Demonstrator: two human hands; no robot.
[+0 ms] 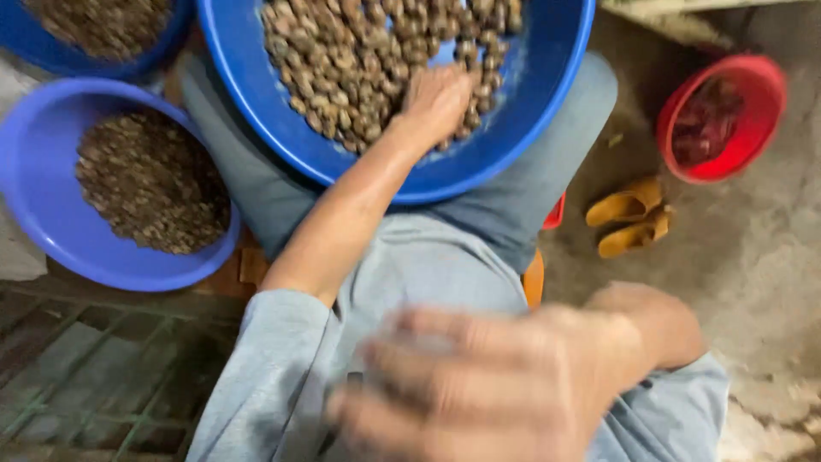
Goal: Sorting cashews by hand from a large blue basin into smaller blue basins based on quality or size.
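Note:
A large blue basin [547, 94] rests on my lap, part filled with brown nuts [351, 60]. My left hand [436, 98] reaches into it and lies on the nuts near the basin's near side, knuckles up, fingertips sunk among them. My right hand [505, 376] is raised close to the camera at the bottom of the view. It is blurred, its fingers are spread and point left, and I see nothing in it.
A second blue basin [34, 197] with small brown bits stands at the left, and a third [26, 38] sits at the top left. On the concrete floor to the right are a red basin [761, 111] with dark contents and a pair of yellow sandals [629, 214]. A metal grate [94, 376] lies at the bottom left.

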